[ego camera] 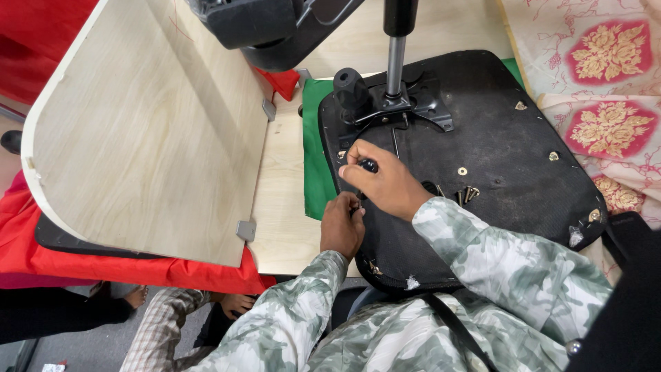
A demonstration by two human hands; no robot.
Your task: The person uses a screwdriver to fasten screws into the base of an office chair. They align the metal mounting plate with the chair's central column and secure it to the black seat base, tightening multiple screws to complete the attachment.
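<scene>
Black fabric covers the underside of an office chair seat (496,158), which is lying upside down on a pale wooden table (282,207) so that its fixing points face up where the person can reach them. The right hand (382,182) is closing around a small black-handled tool (369,165), probably a screwdriver, pressing it down near the seat's left edge; its tip is hidden under the fingers, so I cannot tell what it is engaging. The left hand (342,224) is curling tight at the rim just below, seemingly pinching something small or bracing the seat, though what it grips is out of sight.

Just right of the hands, a few loose screws (467,195) are lying on the fabric, kept close for easy picking. Further up, the metal tilt mechanism (403,107) is sitting on the seat with a black knob (350,86) at its left and the gas lift cylinder (395,55) rising from it towards the camera. Brass-coloured inserts (462,171) are dotting the seat.

A green cloth (317,172) is lying under the seat, likely as padding. A curved wooden partition panel (144,131) is standing on the table's left side, held by metal brackets (246,230). Red cloth (103,265) is hanging beyond it, and a floral pink cloth (606,62) is lying to the right.
</scene>
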